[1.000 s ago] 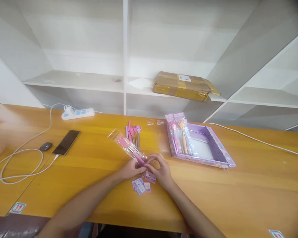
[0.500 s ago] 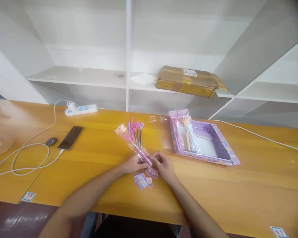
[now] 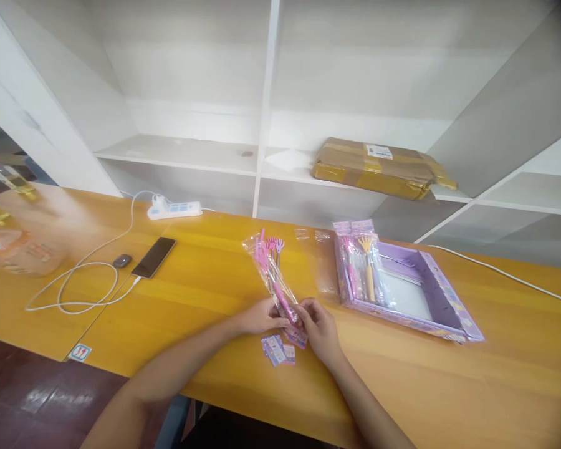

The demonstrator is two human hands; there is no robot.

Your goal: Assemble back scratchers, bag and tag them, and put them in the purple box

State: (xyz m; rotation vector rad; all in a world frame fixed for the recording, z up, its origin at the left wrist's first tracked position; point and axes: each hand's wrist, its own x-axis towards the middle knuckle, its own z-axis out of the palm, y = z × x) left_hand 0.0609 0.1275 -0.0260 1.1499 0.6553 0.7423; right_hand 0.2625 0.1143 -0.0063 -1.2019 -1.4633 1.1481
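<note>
A pink back scratcher [image 3: 282,298] in a clear plastic sleeve slants up and away from me, its hand-shaped head at the far end. My left hand [image 3: 260,315] is closed around the near end of the sleeve. From the other side, my right hand [image 3: 321,327] pinches the same end between thumb and fingers. A printed card [image 3: 296,337] shows just below my fingertips; whether it is attached to the sleeve I cannot tell. More small cards [image 3: 273,350] lie on the table nearby. Behind the sleeve, partly covered, are several loose back scratchers [image 3: 279,246] in pink and purple.
A purple display box [image 3: 453,305] with bagged back scratchers [image 3: 365,268] stands to the right. Small clear plastic pieces [image 3: 321,236] lie left of it. At left are a phone [image 3: 154,257] on a cable, a mouse [image 3: 122,260] and a power strip [image 3: 175,209]. A taped carton [image 3: 378,168] rests on the shelf.
The bagged back scratcher has swung to a steeper angle, its head now overlapping the loose ones. Both hands keep their hold. My view has turned left, bringing bottles into sight.
</note>
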